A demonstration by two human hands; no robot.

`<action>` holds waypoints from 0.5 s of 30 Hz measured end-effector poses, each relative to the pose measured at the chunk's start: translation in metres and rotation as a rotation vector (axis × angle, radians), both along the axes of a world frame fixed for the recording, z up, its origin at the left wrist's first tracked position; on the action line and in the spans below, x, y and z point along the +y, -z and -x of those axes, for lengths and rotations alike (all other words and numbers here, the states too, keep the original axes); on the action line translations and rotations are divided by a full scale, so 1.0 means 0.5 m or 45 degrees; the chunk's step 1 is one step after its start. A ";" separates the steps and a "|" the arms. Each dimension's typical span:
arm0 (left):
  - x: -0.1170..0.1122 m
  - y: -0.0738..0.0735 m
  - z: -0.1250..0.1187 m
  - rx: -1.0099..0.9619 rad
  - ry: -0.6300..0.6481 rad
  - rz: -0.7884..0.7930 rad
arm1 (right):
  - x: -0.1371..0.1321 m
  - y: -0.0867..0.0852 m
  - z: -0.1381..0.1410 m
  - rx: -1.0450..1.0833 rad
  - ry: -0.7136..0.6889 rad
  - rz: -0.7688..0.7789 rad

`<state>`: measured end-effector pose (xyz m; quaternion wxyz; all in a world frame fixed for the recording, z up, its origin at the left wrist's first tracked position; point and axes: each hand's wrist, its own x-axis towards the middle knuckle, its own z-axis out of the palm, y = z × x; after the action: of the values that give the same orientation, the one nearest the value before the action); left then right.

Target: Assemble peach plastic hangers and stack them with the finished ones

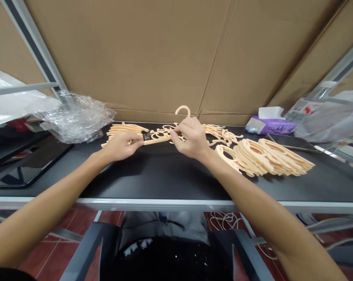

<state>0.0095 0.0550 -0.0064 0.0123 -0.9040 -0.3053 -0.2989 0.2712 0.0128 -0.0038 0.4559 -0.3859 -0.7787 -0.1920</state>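
A light orange plastic hanger (155, 139) with a round, curved hook is held just over a black table (170, 175). It is smooth and flat, with curly shapes cut into it. The left hand (120, 145) pinches its long, thin arm between thumb and fingers. The right hand (191, 137) pinches the middle, just under the hook, with its fingers curled. The hanger lies between the two hands and touches both.

To the right of the held hanger is a big heap of orange hangers (261, 158), leaning on each other like fallen cards. More orange hangers (125, 130) lie behind the left hand. Past the heap are a purple tissue box (270, 121) and a dark phone (290, 142). Left of the held hanger are a crinkly clear plastic bag (79, 117) and a shiny black tablet (32, 164). Brown cardboard (120, 50) stands behind it all.
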 end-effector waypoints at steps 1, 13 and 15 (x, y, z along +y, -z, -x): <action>0.001 -0.001 0.002 -0.011 -0.011 0.003 | 0.002 -0.003 -0.006 0.023 0.031 0.008; -0.007 -0.036 0.019 -0.151 -0.220 0.084 | 0.017 -0.051 -0.122 0.134 0.412 0.737; -0.008 -0.043 0.026 -0.159 -0.275 0.096 | 0.014 -0.056 -0.129 0.136 0.396 0.778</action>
<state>-0.0035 0.0511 0.0150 -0.0088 -0.8453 -0.4121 -0.3399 0.3355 0.0197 0.0244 0.3247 -0.6280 -0.7072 0.0032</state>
